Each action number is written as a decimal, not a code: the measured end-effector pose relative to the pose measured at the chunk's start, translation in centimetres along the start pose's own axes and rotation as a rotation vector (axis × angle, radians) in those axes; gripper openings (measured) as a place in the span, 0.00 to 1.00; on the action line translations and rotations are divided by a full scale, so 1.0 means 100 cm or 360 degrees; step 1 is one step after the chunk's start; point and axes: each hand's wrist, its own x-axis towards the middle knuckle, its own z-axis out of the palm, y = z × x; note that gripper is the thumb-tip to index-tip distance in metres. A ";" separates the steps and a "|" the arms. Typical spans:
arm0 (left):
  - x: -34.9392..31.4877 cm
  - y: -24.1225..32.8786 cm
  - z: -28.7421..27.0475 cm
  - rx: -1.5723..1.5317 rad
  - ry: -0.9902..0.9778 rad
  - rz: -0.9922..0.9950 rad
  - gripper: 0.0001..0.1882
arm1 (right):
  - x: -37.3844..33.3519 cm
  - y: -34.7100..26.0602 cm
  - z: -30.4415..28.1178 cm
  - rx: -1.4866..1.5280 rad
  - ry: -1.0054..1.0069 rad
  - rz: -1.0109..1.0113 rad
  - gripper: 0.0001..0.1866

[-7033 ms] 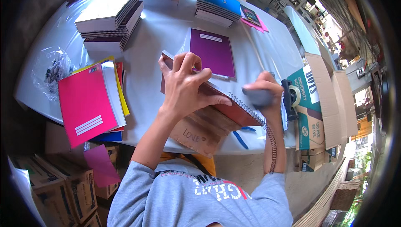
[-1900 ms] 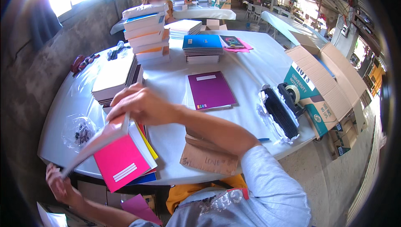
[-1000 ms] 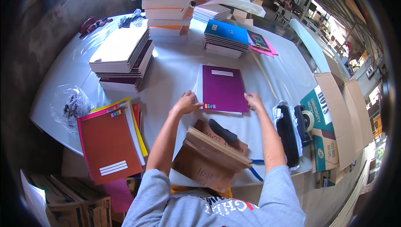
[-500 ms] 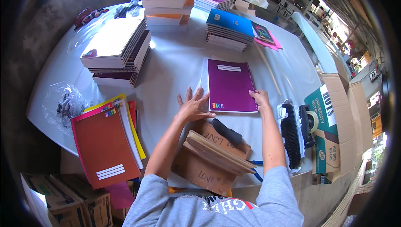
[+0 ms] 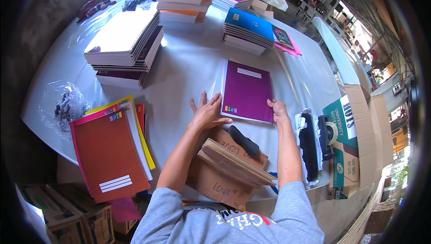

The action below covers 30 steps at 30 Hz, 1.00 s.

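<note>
Brown notebook point(image 5: 110, 156) now aside, work shifts to the purple notebook point(image 5: 248, 90): left hand point(image 5: 208, 112) splayed, empty; right hand point(image 5: 279, 110) pinching its edge.

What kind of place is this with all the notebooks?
Probably a notebook-making or packing workshop: spiral notebooks stand stacked on the table, the right hand holds a purple notebook, and a tape dispenser sits beside a cardboard box.

The table point(image 5: 184, 69) is covered in white. Near the middle, a purple notebook point(image 5: 247, 91) is laid. Behind it, a blue-topped pile point(image 5: 249, 24) is stacked. On the left, a white-topped pile point(image 5: 121, 35), a clear plastic bag point(image 5: 63, 107) and a brown-topped pile point(image 5: 110, 154) are set. At the front edge, brown cardboard point(image 5: 220, 179) is placed.
</note>
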 end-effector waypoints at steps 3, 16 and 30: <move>0.002 0.011 0.002 0.0099 0.0020 0.0026 0.59 | 0.002 -0.003 -0.010 -0.0728 0.0318 -0.0263 0.10; 0.002 0.009 0.003 0.0219 0.0113 0.0005 0.61 | -0.007 -0.016 0.013 -0.0691 0.0393 -0.0342 0.09; 0.011 0.013 -0.013 0.0687 0.0052 0.0083 0.51 | -0.010 -0.018 0.016 -0.0849 0.0407 -0.0160 0.08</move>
